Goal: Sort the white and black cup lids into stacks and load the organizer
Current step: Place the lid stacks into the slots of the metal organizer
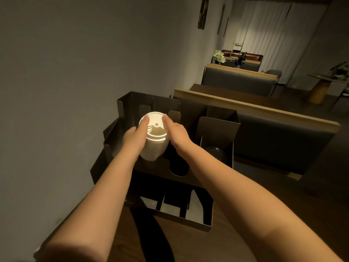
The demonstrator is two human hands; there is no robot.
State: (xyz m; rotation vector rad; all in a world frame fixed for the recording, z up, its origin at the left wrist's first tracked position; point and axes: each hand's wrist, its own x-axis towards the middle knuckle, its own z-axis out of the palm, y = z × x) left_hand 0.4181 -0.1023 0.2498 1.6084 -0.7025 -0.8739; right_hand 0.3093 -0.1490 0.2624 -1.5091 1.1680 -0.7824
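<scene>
Two hands: both reach forward over the organizer and meet on one stack of white lids
Left hand (135, 138): wraps the left side of the stack, thumb laid across the top lid
Right hand (176, 131): against the stack's right side, forefinger up along the rim; fingers on the far side are hidden, so how far it closes round the stack cannot be told
White lids (154, 138): nested into a tall, slightly tilted stack, top lid facing up with a small round hole showing; held between the hands above the left rear part of the organizer; whether its base rests inside a compartment is hidden by the left wrist
Organizer (217, 127): dark metal caddy on the tabletop, tall slotted walls at the back, a panel with a round hole (179, 168) in the middle, and low divided bins (170, 207) at the near edge
Black lids (216, 155): dark round stack low in the right-hand compartment, just beside the right forearm, apart from the white stack
Tabletop (245, 233): dark wood, showing near and to the right of the organizer
In the way: the rear walls stand close behind the white stack; a divider rises between it and the black lids
Around: grey wall at left; padded booth seats (279, 140) behind the organizer; white flowers (219, 56) and pale curtains (268, 31) far back
</scene>
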